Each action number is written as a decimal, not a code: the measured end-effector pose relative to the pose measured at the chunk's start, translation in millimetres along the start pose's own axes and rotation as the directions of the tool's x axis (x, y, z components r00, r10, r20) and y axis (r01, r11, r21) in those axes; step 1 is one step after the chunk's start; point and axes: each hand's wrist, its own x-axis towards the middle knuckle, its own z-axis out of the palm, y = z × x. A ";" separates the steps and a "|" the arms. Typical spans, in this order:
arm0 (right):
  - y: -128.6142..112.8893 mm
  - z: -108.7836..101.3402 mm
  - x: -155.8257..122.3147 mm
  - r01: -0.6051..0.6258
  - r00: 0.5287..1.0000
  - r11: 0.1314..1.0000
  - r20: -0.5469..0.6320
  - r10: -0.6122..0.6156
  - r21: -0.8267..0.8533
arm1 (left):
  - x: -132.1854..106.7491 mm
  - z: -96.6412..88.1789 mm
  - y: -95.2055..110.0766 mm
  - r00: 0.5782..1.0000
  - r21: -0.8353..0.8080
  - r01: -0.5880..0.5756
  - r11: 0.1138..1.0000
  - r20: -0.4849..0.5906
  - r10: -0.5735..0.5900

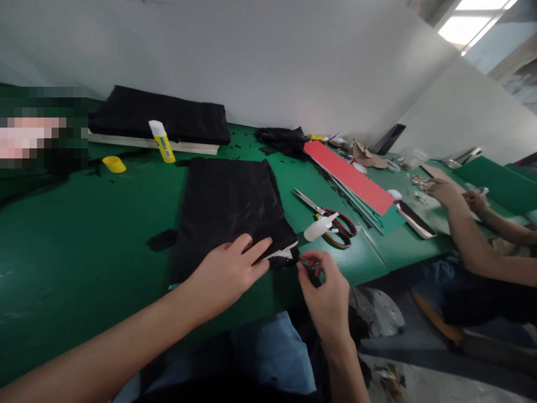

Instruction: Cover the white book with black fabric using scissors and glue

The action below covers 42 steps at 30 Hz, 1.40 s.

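Observation:
A flat, cloth-like black piece (229, 193) lies on the green table in front of me, with a white layer (283, 253) showing at its near right corner. My left hand (230, 268) rests on its near edge, index finger above and thumb below that white layer, holding the edge. At the corner, my right hand (325, 285) pinches the black fabric between thumb and fingertips. Just beyond the right hand lie a small white nozzle bottle (318, 229) and scissors (325, 211) with red and yellow handles.
Behind stands a black-covered stack (168, 115), with a yellow glue stick (161, 141) and its yellow cap (114, 164) before it. Red card strips (350, 176) and black scraps (285, 140) lie to the right. A co-worker's hands (447, 193) handle small items farther right. The wall (251, 61) bounds the table.

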 end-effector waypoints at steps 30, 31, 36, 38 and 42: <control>6.7 4.2 17.8 -0.292 0.955 0.919 0.123 0.268 0.263 | 0.6 -1.6 1.2 1.000 -0.006 0.000 1.000 -0.001 0.000; 7.0 4.3 18.5 -0.291 0.955 0.921 0.129 0.266 0.260 | 0.6 -1.5 1.2 1.000 -0.006 0.000 1.000 -0.003 0.000; 0.6 6.8 18.7 -0.254 0.965 0.956 0.102 0.241 0.145 | 1.0 -0.2 0.9 1.000 -0.003 0.001 1.000 -0.012 -0.001; -3.9 8.6 17.0 -0.221 0.974 0.973 0.062 0.217 0.071 | 1.1 -0.1 0.9 1.000 -0.003 0.000 1.000 -0.011 0.000; -9.1 11.9 13.7 -0.157 0.987 0.986 0.020 0.159 -0.056 | 1.1 -0.1 1.2 1.000 -0.003 0.000 1.000 -0.026 0.000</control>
